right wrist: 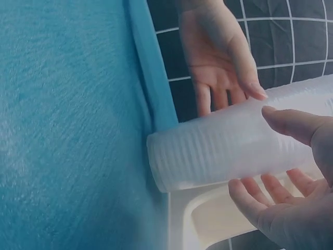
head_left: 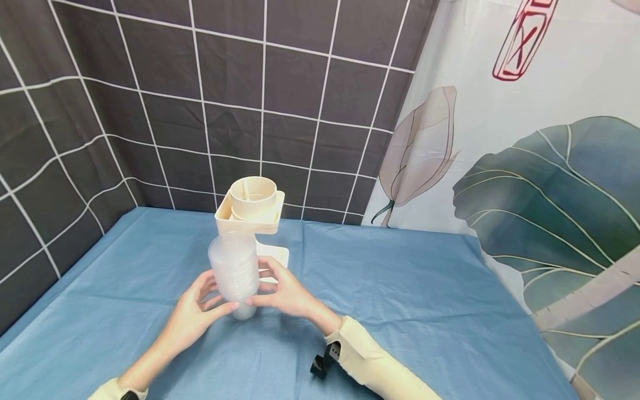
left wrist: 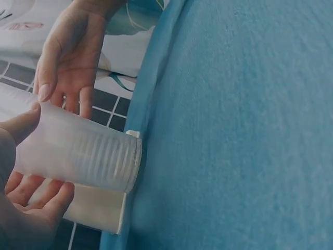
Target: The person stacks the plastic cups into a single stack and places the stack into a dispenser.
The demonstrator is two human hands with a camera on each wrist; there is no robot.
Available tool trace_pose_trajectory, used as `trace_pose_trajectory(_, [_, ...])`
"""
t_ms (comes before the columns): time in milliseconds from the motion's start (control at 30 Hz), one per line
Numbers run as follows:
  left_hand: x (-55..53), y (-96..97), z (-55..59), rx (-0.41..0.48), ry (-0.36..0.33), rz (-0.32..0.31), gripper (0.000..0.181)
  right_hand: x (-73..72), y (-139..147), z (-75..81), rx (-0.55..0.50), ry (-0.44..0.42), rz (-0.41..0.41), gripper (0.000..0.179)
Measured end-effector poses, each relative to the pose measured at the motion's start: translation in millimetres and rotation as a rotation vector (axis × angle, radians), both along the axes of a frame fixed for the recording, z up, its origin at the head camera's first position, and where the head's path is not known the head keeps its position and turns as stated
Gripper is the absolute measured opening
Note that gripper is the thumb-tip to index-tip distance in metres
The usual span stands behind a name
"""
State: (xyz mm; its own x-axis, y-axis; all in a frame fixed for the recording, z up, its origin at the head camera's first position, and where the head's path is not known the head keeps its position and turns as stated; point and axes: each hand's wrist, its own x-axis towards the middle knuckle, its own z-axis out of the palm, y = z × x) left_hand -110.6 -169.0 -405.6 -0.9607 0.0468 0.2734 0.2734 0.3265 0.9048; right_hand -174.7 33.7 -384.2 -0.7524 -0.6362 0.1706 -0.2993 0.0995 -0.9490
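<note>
A tall stack of clear plastic cups [head_left: 235,269] stands upright between both hands, its nested rims showing as ribs. My left hand [head_left: 192,314] holds it from the left, thumb across the near side and fingers curved around. From the right, my right hand [head_left: 285,291] holds it too, thumb on the near side. In the left wrist view the stack [left wrist: 78,146] lies between that hand's thumb and fingers. The right wrist view shows the right thumb by the stack [right wrist: 218,146] and fingers on its other side. Whether the stack touches the table cannot be told.
Just behind the stack is a cream plastic stand [head_left: 272,225] with a round open cylinder [head_left: 254,200] on top and a white base [head_left: 277,255] below. Blue cloth [head_left: 400,289] covers the table. A dark checked curtain [head_left: 300,83] and a leaf-printed curtain [head_left: 480,122] hang behind.
</note>
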Motion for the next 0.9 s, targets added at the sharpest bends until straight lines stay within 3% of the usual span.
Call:
trace_pose_trajectory(433, [6.9,9.0,19.8,0.061,0.101,0.027,0.066,12.0,8.6,23.6,-0.038,0.067,-0.02,0.073])
trace_pose_trajectory(900, [3.1,18.4,48.3,0.153,0.253,-0.023,0.058,20.4,16.2,59.4,-0.035,0.185,-0.085,0.062])
